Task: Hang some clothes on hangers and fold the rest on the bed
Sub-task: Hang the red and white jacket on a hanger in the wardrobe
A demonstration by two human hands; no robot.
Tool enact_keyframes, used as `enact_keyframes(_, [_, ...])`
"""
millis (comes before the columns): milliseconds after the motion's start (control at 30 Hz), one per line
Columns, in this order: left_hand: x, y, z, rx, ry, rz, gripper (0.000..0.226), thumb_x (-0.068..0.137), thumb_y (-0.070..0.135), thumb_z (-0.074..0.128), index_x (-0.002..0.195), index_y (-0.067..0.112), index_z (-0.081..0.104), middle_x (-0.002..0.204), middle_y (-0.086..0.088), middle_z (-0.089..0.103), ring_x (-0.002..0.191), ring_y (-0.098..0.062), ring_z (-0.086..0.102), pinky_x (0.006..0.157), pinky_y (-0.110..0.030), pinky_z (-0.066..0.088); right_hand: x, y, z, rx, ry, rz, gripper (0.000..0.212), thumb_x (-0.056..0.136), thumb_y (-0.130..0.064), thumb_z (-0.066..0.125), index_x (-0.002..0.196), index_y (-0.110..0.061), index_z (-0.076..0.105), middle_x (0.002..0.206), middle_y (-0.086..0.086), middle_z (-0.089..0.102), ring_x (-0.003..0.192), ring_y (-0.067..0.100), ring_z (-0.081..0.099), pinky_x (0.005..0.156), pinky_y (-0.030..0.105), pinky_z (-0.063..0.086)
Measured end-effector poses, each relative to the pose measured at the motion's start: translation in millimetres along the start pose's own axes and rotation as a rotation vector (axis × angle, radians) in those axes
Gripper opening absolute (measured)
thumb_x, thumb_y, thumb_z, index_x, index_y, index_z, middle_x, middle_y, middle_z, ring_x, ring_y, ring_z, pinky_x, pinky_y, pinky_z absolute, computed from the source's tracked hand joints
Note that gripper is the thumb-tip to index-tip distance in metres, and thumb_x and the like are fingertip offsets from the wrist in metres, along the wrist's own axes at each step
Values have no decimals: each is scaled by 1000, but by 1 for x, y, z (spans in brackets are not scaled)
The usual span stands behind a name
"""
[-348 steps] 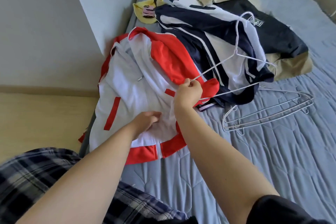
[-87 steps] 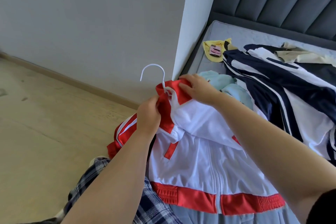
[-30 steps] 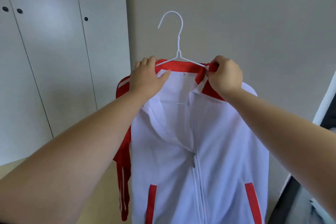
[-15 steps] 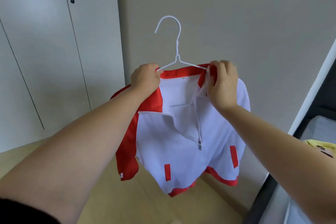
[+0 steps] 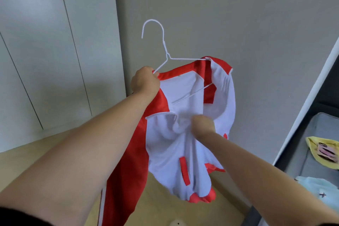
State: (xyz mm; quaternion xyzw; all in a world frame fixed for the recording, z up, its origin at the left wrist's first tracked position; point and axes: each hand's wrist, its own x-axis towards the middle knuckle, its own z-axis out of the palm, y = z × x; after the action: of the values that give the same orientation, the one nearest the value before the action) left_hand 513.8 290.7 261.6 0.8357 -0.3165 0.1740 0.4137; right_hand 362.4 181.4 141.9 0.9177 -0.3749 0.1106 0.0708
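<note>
As my left hand (image 5: 145, 81) grips the thin white wire hanger (image 5: 187, 58), the white-and-red zip jacket (image 5: 174, 152) hangs bunched on it. My right hand (image 5: 202, 124) is blurred; I cannot tell its grip.

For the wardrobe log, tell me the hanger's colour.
The hanger is white, clearest in the head view.

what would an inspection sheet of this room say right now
surface: grey bed at the right edge, yellow cloth and light blue cloth on it
job's things: red and white jacket on a white wire hanger, held up in the air
clutter: small white thing on the floor, unclear
hands: left hand grips hanger and jacket shoulder; right hand blurred at the jacket front
cables: nothing seen
surroundings: wardrobe doors, grey wall, wooden floor
</note>
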Motion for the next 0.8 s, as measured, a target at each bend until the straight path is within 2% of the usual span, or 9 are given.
enact_keyframes(100, [-6,4,13,-33,-61,-82,21,96,23,52,101,12,68,106,-14,67,100,-37,60,69,-30,34,-7,-30,-19,223,377,-67,17,84,-4,49,95,-6,62,83,18,69,79,37,66,60,35,40])
enact_keyframes(133, [-8,5,16,-43,-74,-99,20,95,23,52,101,13,69,107,-14,67,100,-36,60,69,-29,34,-13,-38,-18,161,285,-185,18,87,-7,48,97,-6,63,88,18,69,83,37,66,64,35,42])
enact_keyframes(200, [-12,5,20,-63,-84,-128,19,95,23,53,101,13,68,107,-12,67,100,-35,60,69,-29,34,-30,-50,0,-51,-189,-438,19,93,-10,47,102,-7,64,104,15,66,98,37,62,76,35,45])
enact_keyframes(267, [-13,2,22,-90,-75,-153,20,95,24,54,102,12,68,106,-12,67,98,-34,60,68,-29,34,-45,-46,18,-178,-484,-545,8,89,-4,50,90,-8,57,101,12,60,93,36,57,71,30,42])
enact_keyframes(300, [-14,0,23,-107,-68,-164,21,95,25,54,104,11,68,105,-12,67,97,-33,60,67,-29,34,-50,-42,27,-178,-487,-558,22,87,0,49,97,-17,60,101,12,59,94,34,57,70,31,41])
enact_keyframes(367, [-18,-1,26,-149,-62,-168,22,95,25,54,104,11,69,103,-11,68,95,-32,61,67,-28,34,-55,-38,38,-187,-421,-571,31,86,6,45,111,-8,58,107,14,60,100,32,59,75,34,40])
enact_keyframes(567, [-15,10,19,-91,-50,61,24,96,29,51,92,12,66,94,-13,67,90,-38,58,65,-31,36,-32,-21,21,99,-299,-419,20,80,3,50,99,0,56,116,21,54,107,35,54,89,37,45])
enact_keyframes(667, [-6,9,14,-58,-62,161,24,96,30,52,92,11,66,91,-11,66,88,-36,57,64,-32,38,-13,-7,-12,352,-83,-281,34,76,5,51,108,-5,58,119,17,57,111,32,53,90,32,41])
enact_keyframes(800, [-12,7,16,-53,-64,191,25,96,30,52,92,10,66,86,-10,65,81,-33,55,62,-30,34,8,18,-59,520,649,-26,24,75,4,52,98,0,60,101,18,60,93,37,56,72,41,43])
